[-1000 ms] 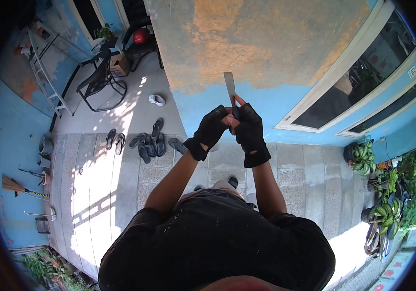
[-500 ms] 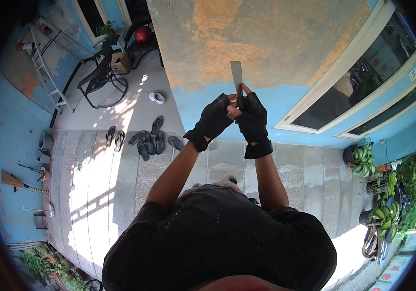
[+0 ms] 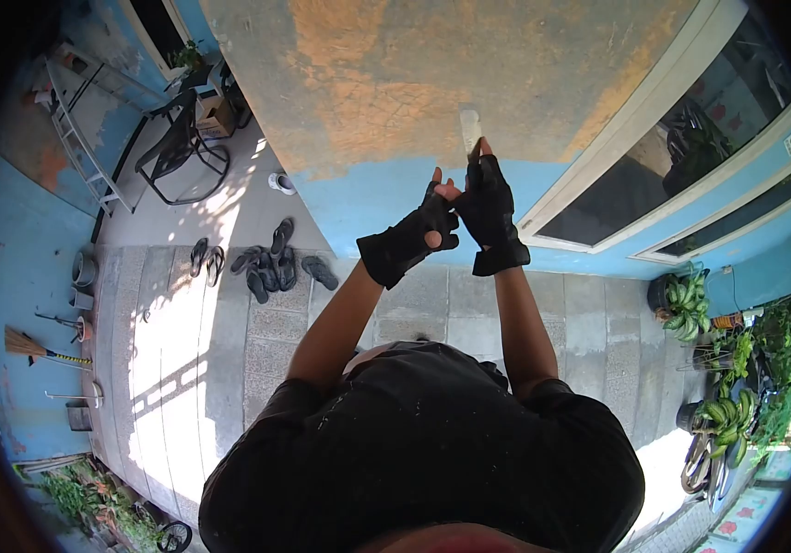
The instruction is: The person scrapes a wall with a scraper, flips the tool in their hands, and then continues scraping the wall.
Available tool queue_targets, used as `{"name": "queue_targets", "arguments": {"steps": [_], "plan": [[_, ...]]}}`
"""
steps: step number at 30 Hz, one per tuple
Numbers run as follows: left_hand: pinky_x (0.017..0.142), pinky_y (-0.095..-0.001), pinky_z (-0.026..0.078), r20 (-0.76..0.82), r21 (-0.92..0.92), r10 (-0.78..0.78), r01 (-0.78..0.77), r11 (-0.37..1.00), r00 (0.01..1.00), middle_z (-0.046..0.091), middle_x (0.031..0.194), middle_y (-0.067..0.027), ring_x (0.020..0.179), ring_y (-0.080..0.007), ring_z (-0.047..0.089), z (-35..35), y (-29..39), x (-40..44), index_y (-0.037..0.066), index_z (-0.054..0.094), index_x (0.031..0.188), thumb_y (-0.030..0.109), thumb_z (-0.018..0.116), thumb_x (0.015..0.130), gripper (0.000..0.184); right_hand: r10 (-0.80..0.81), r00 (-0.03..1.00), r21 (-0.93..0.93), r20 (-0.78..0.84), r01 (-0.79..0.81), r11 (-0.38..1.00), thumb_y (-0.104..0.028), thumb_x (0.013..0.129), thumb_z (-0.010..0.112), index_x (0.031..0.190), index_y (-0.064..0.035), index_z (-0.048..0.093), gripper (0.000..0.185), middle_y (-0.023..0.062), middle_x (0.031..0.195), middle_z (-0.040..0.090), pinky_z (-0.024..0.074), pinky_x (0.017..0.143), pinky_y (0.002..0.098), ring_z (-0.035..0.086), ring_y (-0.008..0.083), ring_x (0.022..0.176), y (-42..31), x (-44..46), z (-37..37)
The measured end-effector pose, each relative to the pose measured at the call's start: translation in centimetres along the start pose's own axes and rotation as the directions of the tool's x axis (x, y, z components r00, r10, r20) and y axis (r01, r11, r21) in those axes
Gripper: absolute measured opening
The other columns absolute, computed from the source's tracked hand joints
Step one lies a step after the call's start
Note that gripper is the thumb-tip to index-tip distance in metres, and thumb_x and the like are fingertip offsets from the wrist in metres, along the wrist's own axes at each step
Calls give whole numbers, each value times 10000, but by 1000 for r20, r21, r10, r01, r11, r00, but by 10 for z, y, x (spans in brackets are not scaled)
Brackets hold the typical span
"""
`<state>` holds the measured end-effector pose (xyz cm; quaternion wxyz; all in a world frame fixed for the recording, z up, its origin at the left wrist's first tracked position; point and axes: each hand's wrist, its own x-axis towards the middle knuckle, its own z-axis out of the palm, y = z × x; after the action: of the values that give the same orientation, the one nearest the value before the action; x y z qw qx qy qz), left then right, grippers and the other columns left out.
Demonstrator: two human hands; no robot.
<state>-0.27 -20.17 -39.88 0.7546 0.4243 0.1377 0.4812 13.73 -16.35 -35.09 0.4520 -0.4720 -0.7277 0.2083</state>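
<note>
My right hand (image 3: 488, 205), in a black fingerless glove, grips a putty knife. The flat blade of the putty knife (image 3: 470, 124) points up against the bare, patchy part of the wall (image 3: 368, 92), and its handle is hidden in my glove. My left hand (image 3: 414, 235), gloved the same way, is beside my right hand at a lower height. Its fingers are partly stretched towards the right glove, with the thumb apart, and I see nothing held in it. Whether the fingertips touch the right glove I cannot tell.
Right of the hands is a white-framed window (image 3: 635, 175). Several dark sandals (image 3: 271, 267) lie on the paved floor at left. Further back stand a black chair (image 3: 179, 152) and an aluminium ladder (image 3: 82, 138). Potted plants (image 3: 686, 304) line the right side.
The putty knife has tilted and shifted slightly right with my right hand. My left hand has turned and moved down, away from the putty knife. The view has swung a little rightward.
</note>
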Motion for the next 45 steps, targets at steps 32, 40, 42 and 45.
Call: {"name": "queue_targets", "arguments": {"steps": [32,40,42,45], "plan": [[1075,-588,296,-395,902,182,418,-111,901,-97,1557,-259,1416,-502,102,-4,13,66,175,70,1534,501,913,430,1427,41,987,166,154,-67,984,-396,666,848,845,-64,464,539,59,664,505,461,592,355,525,227,630,54,45,4],[1097,-607,198,-326,779,144,352,-519,934,97,1578,-198,1434,-428,167,7,6,68,263,297,1487,496,887,479,1191,210,974,96,-90,-201,975,-286,748,811,917,-28,537,413,77,688,568,458,601,315,535,187,614,91,63,5],[1097,-606,200,-315,780,165,354,-516,935,104,1577,-197,1433,-428,168,13,8,72,273,293,1489,498,885,483,1189,173,982,34,77,-176,984,-294,717,833,910,-35,558,424,77,712,583,467,623,323,563,219,634,72,58,-1],[1096,-605,202,-308,774,162,346,-531,938,112,1576,-196,1434,-427,163,19,11,76,287,295,1487,507,880,487,1179,165,978,3,131,-167,986,-335,702,834,818,-56,521,435,94,703,588,470,612,361,596,281,656,79,59,2]]}}
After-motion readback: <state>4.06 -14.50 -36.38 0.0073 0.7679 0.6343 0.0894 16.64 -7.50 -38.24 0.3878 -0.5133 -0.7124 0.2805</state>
